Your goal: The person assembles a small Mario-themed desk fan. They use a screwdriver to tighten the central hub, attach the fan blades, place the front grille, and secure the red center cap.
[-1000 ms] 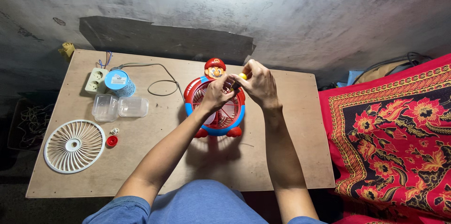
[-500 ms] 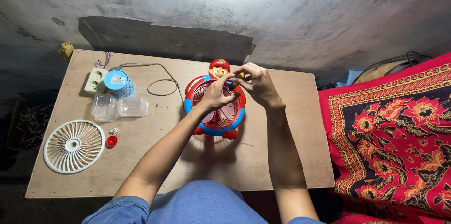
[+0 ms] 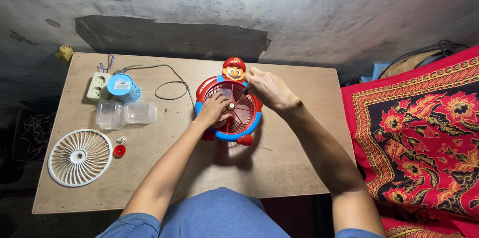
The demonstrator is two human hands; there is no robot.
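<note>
Hands lowered, screwdriver [image 3: 246,89] hidden — fan [image 3: 239,113] centre covered

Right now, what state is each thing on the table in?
Fan: upright, front grille off, blades bare.
White grille: lying flat, apart from fan.
Clear boxes: open, side by side.
Red cap: loose on table.
Left hand: on the blades.
Right hand: closed on a screwdriver aimed at the hub.
</note>
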